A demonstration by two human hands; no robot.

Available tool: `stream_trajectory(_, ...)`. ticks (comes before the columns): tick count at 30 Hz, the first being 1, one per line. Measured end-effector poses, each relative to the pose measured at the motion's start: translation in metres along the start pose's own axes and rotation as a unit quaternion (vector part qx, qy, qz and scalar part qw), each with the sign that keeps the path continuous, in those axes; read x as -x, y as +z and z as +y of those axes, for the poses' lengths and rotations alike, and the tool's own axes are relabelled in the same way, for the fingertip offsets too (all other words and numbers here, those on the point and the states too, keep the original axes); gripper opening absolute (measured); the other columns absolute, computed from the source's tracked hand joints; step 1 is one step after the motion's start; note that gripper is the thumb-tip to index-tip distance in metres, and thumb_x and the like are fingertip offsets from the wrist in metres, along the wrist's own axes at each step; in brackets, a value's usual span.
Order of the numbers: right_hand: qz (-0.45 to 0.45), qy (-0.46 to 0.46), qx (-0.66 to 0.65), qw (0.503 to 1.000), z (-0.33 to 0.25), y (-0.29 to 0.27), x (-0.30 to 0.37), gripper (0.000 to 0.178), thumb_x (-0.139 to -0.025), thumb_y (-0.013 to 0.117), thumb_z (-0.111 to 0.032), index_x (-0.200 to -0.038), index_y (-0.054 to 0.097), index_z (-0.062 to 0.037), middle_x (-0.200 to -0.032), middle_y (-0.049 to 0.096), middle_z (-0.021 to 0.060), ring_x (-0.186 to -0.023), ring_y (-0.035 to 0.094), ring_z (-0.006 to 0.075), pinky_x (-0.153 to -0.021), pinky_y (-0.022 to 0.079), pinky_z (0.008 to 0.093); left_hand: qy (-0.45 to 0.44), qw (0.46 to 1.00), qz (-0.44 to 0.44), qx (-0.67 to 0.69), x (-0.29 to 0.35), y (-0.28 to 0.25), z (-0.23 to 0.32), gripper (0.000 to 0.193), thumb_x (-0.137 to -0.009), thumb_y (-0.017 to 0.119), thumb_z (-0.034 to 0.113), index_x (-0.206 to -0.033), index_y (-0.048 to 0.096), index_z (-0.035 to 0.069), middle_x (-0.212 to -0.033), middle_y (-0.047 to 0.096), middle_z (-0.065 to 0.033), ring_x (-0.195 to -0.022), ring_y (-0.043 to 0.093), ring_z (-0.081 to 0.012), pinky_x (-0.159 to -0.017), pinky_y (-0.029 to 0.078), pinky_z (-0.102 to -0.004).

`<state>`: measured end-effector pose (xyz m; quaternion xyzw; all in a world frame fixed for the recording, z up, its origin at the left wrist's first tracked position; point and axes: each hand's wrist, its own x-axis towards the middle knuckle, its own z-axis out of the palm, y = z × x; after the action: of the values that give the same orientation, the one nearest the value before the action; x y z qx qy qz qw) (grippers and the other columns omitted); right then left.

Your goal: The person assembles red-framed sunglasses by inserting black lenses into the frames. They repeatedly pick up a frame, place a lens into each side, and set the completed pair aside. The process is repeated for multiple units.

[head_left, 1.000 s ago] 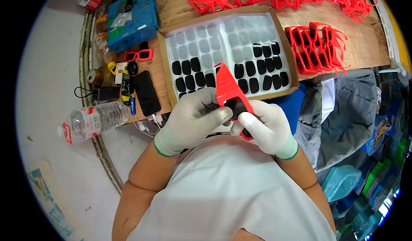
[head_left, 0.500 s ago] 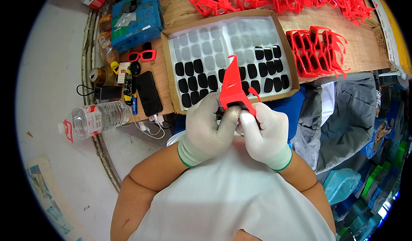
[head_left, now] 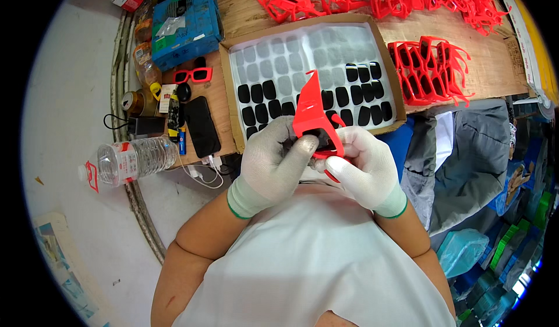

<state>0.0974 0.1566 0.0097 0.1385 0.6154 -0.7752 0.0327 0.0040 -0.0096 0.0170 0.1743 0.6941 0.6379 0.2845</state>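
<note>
Both gloved hands — left hand (head_left: 273,167), right hand (head_left: 362,172) — clamp the red glasses frame (head_left: 312,117) upright, steadying it near the lens tray (head_left: 244,65) on the bench (head_left: 506,59).

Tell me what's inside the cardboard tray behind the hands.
The cardboard tray holds a pale sheet with rows of dark lenses, many slots empty. The red glasses frame and gloved hands cover its near edge.

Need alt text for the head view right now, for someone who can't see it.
Two white-gloved hands, left hand and right hand, hold a red glasses frame over a cardboard tray of dark lenses. More red frames lie on the wooden table.
</note>
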Motion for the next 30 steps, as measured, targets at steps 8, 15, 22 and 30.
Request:
stream_trajectory(8, 0.113, -0.274, 0.402, 0.866, 0.014, 0.007, -0.016, 0.030, -0.080, 0.063, 0.004, -0.110, 0.066, 0.0024, -0.079, 0.065, 0.0160, -0.071, 0.064, 0.0347, -0.063, 0.053, 0.0387, 0.061, 0.996, 0.055, -0.025, -0.008, 0.028, -0.012, 0.034, -0.098, 0.057, 0.016, -0.124, 0.052, -0.006, -0.101, 0.066, -0.0147, -0.093, 0.066, -0.0182, -0.082, 0.054, -0.0324)
stream_trajectory(15, -0.039, -0.306, 0.452, 0.837, -0.016, 0.011, -0.004, 0.033, -0.080, 0.067, -0.003, -0.112, 0.063, 0.0034, -0.107, 0.063, 0.0206, -0.101, 0.063, 0.0389, -0.087, 0.053, 0.0429, -0.002, 0.996, 0.080, -0.049, -0.027, 0.000, -0.030, 0.030, -0.099, 0.044, 0.006, -0.126, 0.050, -0.005, -0.101, 0.067, -0.0141, -0.083, 0.064, -0.0182, -0.080, 0.054, -0.0335)
stream_trajectory(22, 0.095, -0.176, 0.292, 0.935, -0.023, -0.034, 0.003, 0.023, -0.090, 0.062, -0.004, -0.111, 0.067, 0.0059, -0.097, 0.071, 0.0153, -0.092, 0.071, 0.0255, -0.083, 0.055, 0.0334, -0.089, 0.978, 0.066, 0.178, -0.027, -0.020, -0.024, 0.028, -0.100, 0.045, 0.002, -0.127, 0.050, -0.004, -0.111, 0.065, -0.0191, -0.095, 0.068, -0.0237, -0.070, 0.056, -0.0299)
stream_trajectory(30, 0.015, 0.000, -0.038, 0.999, 0.002, -0.001, -0.024, 0.035, -0.098, 0.057, -0.006, -0.132, 0.058, 0.0055, -0.113, 0.067, 0.0103, -0.101, 0.062, 0.0126, -0.091, 0.052, 0.0296, -0.048, 0.992, -0.107, 0.050, -0.018, 0.002, -0.012, 0.026, -0.106, 0.045, 0.012, -0.128, 0.050, -0.001, -0.108, 0.062, -0.0093, -0.101, 0.065, -0.0166, -0.090, 0.053, -0.0312)
